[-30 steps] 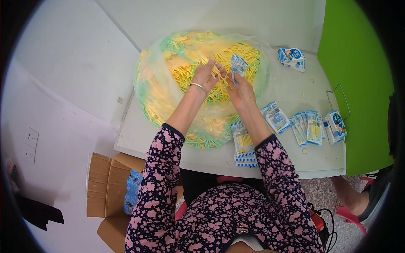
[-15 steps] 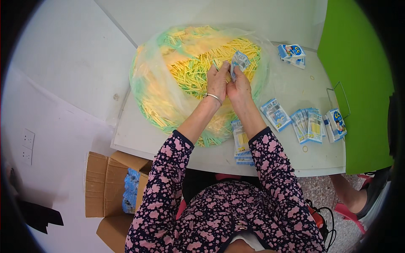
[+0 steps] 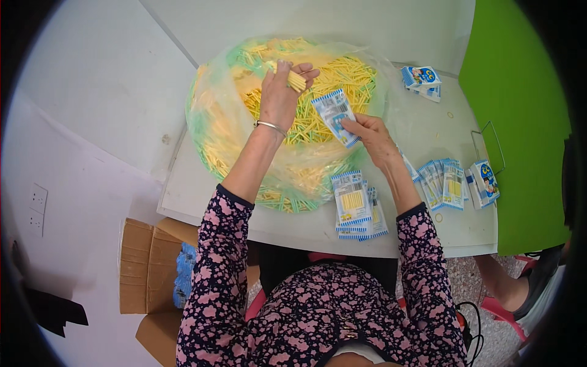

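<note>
Apparently portioning out, clamps a stick bundle (image 3: 296, 81) in left fingers (image 3: 312, 74) above the plastic bag (image 3: 214, 137), a packet (image 3: 334, 112) in right fingers (image 3: 367, 122) over that bag's right side — next likely needs steady grips.

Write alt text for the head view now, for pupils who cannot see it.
A person's left hand holds a bunch of yellow sticks and the right hand a blue-and-white packet, over an open plastic bag of yellow and green sticks. Similar packets lie on the white table; an open cardboard box sits at lower left.
</note>
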The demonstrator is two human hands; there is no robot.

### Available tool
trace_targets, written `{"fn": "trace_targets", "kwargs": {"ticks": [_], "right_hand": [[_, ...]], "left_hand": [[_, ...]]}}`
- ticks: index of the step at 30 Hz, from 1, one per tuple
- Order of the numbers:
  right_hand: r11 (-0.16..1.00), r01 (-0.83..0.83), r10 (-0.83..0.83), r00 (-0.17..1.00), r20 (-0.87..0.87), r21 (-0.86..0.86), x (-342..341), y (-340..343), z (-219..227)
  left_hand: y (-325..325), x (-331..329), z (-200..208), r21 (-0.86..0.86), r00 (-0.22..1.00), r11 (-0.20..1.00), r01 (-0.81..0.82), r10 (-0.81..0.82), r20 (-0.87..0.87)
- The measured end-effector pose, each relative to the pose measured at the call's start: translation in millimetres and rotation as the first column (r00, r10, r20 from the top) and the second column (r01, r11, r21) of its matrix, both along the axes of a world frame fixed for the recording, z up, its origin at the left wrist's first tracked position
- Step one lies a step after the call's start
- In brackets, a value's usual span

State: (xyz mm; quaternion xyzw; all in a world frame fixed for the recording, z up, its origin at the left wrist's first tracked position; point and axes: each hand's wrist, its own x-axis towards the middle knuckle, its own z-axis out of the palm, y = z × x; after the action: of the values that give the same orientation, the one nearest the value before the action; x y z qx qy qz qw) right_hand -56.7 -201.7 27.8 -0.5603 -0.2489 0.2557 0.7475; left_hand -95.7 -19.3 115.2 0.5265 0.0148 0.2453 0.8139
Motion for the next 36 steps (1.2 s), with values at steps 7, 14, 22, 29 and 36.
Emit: {"fn": "trace_targets", "kwargs": {"ticks": [7,14,22,29,36], "right_hand": [[0.993,-0.116,0.115,0.992,-0.046,-0.017,-7,-15,0],[0.987,-0.162,0.161,0.985,-0.068,-0.007,-9,-21,-1],[0.985,-0.170,0.169,0.983,-0.064,-0.007,-13,-24,-3],[0.993,-0.118,0.118,0.993,-0.020,0.005,-18,-24,-4],[0.998,-0.059,0.060,0.998,-0.004,0.028,-15,-21,-9]], "left_hand": [[-21,-14,-4,0.180,0.973,0.961,0.211,-0.225,0.061],[-41,-30,1,0.488,0.989,0.860,0.146,-0.140,-0.049],[-45,-34,-18,0.500,0.985,0.851,0.162,-0.171,-0.028],[-42,-39,-30,0.585,0.984,0.791,0.179,-0.142,-0.109],[-23,-37,-34,0.709,0.950,0.641,0.293,-0.113,-0.291]]}}
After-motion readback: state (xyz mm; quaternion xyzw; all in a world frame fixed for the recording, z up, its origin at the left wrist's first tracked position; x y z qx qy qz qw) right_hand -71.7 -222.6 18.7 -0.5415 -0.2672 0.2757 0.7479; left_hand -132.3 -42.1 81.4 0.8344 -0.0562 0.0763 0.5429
